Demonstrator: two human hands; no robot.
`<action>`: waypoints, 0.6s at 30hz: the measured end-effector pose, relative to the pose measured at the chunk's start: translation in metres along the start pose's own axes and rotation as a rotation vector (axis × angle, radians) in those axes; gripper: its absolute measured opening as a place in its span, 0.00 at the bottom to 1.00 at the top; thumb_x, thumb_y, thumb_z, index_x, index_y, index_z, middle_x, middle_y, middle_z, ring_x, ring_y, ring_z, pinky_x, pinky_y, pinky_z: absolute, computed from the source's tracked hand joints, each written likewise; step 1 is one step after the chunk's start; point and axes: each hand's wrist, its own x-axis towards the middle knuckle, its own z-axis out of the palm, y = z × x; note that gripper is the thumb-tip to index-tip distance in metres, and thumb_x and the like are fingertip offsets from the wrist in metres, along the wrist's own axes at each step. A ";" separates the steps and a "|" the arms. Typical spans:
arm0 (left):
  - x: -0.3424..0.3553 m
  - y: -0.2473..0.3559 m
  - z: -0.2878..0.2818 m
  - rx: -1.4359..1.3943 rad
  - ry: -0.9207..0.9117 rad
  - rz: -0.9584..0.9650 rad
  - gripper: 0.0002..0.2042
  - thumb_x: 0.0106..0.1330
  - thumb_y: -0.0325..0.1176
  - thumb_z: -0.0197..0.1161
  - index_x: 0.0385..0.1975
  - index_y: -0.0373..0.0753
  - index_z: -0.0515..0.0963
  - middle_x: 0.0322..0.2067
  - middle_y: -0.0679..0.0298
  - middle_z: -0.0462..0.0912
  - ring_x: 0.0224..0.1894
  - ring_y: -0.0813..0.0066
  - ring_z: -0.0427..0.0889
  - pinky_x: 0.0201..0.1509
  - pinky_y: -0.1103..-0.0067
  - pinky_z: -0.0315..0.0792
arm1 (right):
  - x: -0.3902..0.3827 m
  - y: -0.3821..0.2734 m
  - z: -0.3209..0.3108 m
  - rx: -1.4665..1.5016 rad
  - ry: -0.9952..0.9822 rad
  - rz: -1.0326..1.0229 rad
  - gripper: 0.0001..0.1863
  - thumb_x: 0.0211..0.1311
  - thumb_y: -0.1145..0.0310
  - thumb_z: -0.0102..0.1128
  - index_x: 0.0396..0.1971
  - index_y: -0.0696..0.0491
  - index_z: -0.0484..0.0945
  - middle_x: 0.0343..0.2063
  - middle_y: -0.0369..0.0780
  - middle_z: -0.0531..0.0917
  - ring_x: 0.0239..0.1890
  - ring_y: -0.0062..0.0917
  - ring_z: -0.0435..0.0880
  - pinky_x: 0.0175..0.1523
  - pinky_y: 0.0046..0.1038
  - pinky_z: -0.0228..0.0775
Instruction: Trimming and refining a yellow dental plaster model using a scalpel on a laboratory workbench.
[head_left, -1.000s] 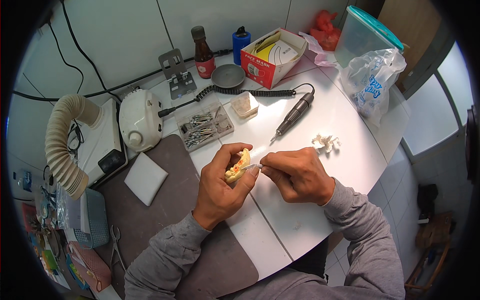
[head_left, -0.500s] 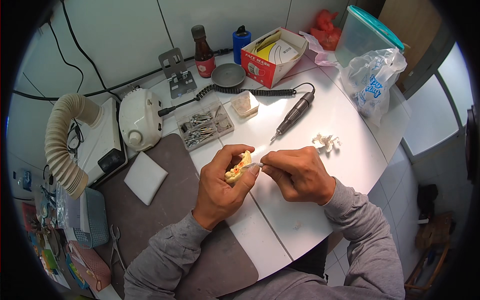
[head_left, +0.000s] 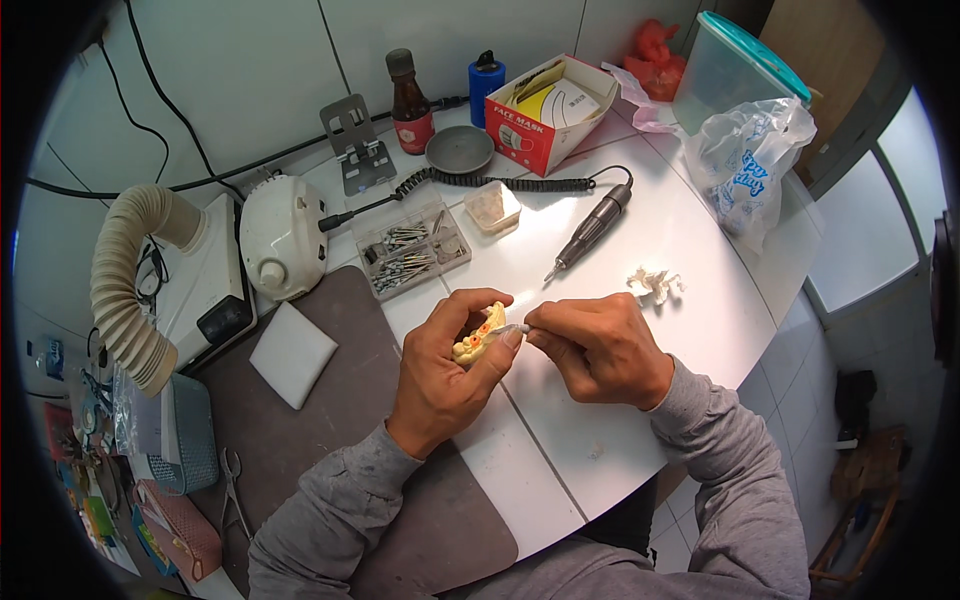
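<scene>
Above the white table my left hand is closed round a pale yellow dental model with orange-red marks on some of its teeth. My right hand pinches a small, thin, light-coloured tool, mostly hidden by the fingers. The tool's tip meets the model close to my left thumb; whether it touches the teeth or only lies against them I cannot tell. Beyond my hands lies a dark rotary handpiece on a coiled cord. A crumpled white tissue is just past my right hand.
Behind the model stand a clear box of burs, a small tub, a white control unit and a red mask box. A ribbed hose arches at left. Pliers and a white pad lie on the brown mat.
The whole view has shifted very slightly. Both hands hold nearly the same pose, the tool's tip staying at the model.
</scene>
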 end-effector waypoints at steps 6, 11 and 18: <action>0.000 0.002 0.002 -0.015 0.016 0.010 0.18 0.75 0.34 0.73 0.59 0.33 0.81 0.38 0.61 0.87 0.38 0.79 0.85 0.44 0.78 0.79 | 0.001 -0.001 0.000 -0.002 -0.005 0.000 0.04 0.68 0.72 0.72 0.37 0.52 0.83 0.21 0.41 0.84 0.20 0.38 0.84 0.24 0.37 0.70; 0.000 0.004 0.001 -0.022 0.011 0.005 0.19 0.75 0.35 0.72 0.60 0.33 0.80 0.39 0.61 0.87 0.39 0.78 0.85 0.44 0.78 0.79 | 0.000 0.000 0.000 0.008 0.000 -0.011 0.04 0.68 0.72 0.72 0.37 0.52 0.83 0.21 0.41 0.84 0.20 0.38 0.85 0.24 0.37 0.70; 0.000 0.001 -0.001 0.020 -0.007 0.003 0.19 0.76 0.36 0.72 0.60 0.34 0.80 0.39 0.60 0.87 0.40 0.78 0.85 0.45 0.78 0.79 | -0.001 0.000 0.001 -0.009 0.011 0.008 0.04 0.68 0.72 0.72 0.37 0.52 0.83 0.21 0.41 0.84 0.19 0.38 0.84 0.23 0.38 0.69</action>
